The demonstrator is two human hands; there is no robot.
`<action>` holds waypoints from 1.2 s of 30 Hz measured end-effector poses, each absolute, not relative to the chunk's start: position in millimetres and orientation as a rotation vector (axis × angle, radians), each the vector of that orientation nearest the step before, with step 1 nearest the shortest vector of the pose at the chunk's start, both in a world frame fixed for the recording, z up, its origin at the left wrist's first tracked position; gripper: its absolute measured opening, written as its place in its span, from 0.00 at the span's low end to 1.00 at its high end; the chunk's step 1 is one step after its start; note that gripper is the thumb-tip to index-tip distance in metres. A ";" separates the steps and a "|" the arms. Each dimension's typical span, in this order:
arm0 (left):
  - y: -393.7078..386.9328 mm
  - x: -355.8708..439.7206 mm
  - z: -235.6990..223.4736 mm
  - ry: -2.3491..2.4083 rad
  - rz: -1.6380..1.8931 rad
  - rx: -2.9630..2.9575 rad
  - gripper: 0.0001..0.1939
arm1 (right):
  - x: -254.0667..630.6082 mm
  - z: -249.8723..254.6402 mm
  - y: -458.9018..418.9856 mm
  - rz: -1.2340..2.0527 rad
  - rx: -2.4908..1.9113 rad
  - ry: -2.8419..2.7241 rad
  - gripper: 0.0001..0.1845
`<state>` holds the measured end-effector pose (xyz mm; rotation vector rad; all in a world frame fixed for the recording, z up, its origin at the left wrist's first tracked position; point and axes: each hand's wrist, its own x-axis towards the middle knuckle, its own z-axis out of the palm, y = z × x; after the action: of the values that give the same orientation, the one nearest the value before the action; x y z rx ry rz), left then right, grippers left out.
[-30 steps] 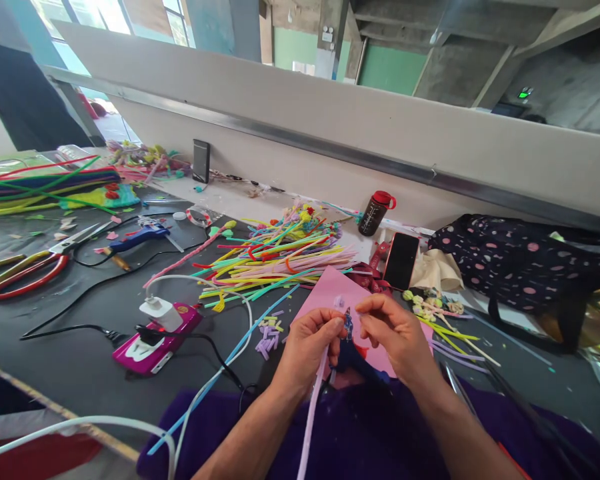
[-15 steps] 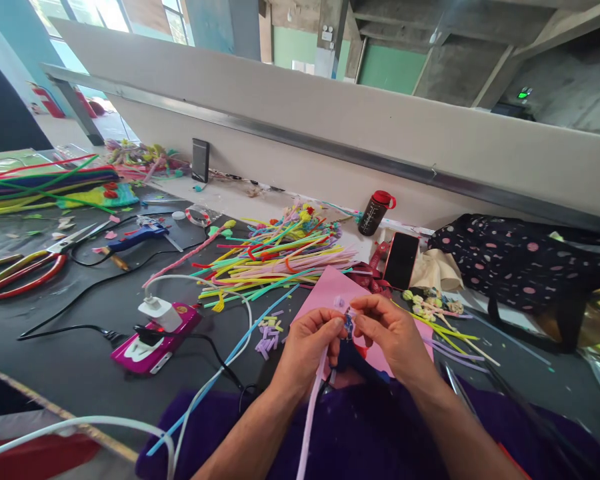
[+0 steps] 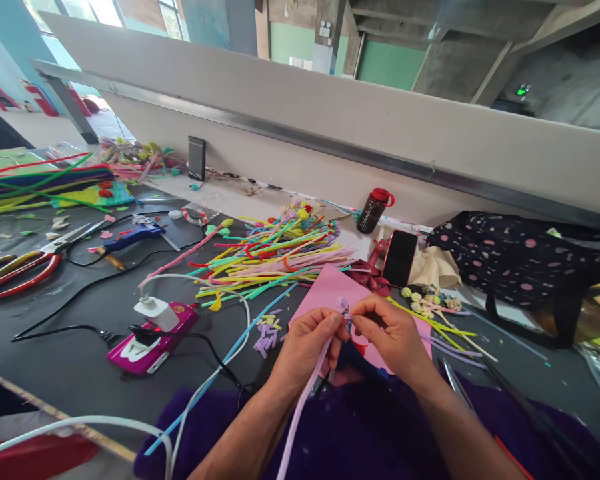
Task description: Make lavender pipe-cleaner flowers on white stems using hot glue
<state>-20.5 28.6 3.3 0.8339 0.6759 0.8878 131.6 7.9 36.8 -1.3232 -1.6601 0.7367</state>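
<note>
Well, scissors: red-handled pair lying partly open at far left, well apart from both my hands.
Glue gun: blue body, just right of the scissors' tips.
Power strip: magenta, nearer me, a white plug seated in it.
Stem pile: many-coloured fuzzy stems, beyond my hands and to their left.
Offcuts: short lilac and yellow bits just left of my left hand.
Lilac stem: long one, its long axis running from my left fingers down towards my body, leaning left; the left hand is nearer to it.
Left hand: closed, thumb and fingers pinching the stem near its far end.
Small lilac piece: at the gap between the hands, just right of the left fingertips and against the right ones.
Right hand: narrow pinch, apparently on that piece; a dark blue shape below is too hidden for me to name.
Pink sheet: under and beyond both hands.
Phone: dark screen up, beyond my right hand.
Bag: dark, patterned, far right.
</note>
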 end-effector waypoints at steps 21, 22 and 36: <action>34.4 -23.0 5.3 0.837 0.813 0.991 0.13 | 159.2 55.2 9.5 0.566 -1.371 -1.745 0.05; 34.6 -22.9 3.8 0.855 0.807 1.018 0.12 | 159.4 55.8 9.7 0.552 -1.362 -1.780 0.05; 34.3 -22.9 -6.2 0.921 0.806 1.120 0.12 | 163.0 55.1 12.2 0.526 -1.400 -1.883 0.04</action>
<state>-22.9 34.3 -6.2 1.1197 0.9210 0.8059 163.0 12.2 55.1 -1.3997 -1.8831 0.5262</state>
